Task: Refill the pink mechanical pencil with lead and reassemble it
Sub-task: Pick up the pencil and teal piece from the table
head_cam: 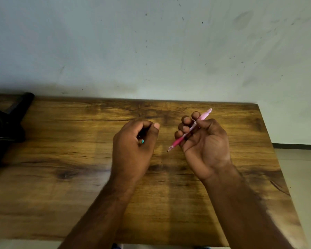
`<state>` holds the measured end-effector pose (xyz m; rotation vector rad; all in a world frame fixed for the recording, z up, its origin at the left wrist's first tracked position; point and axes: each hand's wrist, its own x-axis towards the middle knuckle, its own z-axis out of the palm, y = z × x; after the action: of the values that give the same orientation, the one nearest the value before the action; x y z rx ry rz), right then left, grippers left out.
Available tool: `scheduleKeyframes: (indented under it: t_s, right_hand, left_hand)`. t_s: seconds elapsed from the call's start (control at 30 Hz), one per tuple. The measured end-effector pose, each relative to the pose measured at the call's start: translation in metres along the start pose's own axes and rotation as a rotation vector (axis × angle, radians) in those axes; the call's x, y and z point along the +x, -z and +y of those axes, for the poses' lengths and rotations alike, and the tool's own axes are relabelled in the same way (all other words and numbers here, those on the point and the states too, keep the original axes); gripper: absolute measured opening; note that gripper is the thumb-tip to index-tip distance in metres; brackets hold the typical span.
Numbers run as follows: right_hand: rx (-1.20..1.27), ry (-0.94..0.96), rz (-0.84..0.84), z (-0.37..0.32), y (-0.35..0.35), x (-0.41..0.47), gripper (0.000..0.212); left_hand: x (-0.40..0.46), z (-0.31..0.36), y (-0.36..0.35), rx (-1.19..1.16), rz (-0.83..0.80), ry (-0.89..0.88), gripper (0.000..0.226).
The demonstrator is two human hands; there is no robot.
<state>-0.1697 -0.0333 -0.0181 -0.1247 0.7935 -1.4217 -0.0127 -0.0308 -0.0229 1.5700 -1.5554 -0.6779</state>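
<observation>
My right hand (203,141) grips the pink mechanical pencil (178,141) above the wooden table (61,159). The pencil lies slanted, its metal tip pointing down-left and its pale pink rear end sticking out past my fingers at the upper right. My left hand (135,142) is curled into a loose fist a short way left of the pencil tip. A small teal object (142,141) shows between its fingers; most of it is hidden, so I cannot tell what it is.
A black stand or chair part (9,121) rests on the table's far left edge. A stained pale wall (151,51) rises right behind the table. The table's right edge drops to a light floor (303,177).
</observation>
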Motion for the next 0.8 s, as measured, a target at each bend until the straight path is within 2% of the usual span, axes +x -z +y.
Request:
scheduleKeyframes:
  t_s: [0.07,0.13,0.2,0.43,0.8]
  right_hand:
    - [0.067,-0.002,-0.050,0.000,0.002,0.000,0.028]
    - [0.120,-0.013,-0.078,-0.002,0.005,0.000,0.047]
    - [0.152,0.000,-0.072,-0.003,0.005,0.000,0.054]
    - [0.204,0.089,0.023,-0.006,0.005,0.003,0.047]
    - [0.212,0.130,0.001,-0.007,0.009,0.004,0.044]
  left_hand:
    - [-0.001,0.001,-0.002,-0.003,-0.008,-0.016,0.014]
    - [-0.001,-0.001,-0.003,-0.001,-0.006,-0.025,0.011]
    - [0.000,-0.004,-0.002,-0.004,0.000,-0.025,0.009]
    - [0.001,-0.009,-0.002,-0.012,-0.002,-0.022,0.008]
    - [0.000,-0.008,-0.005,-0.008,-0.031,-0.023,0.009]
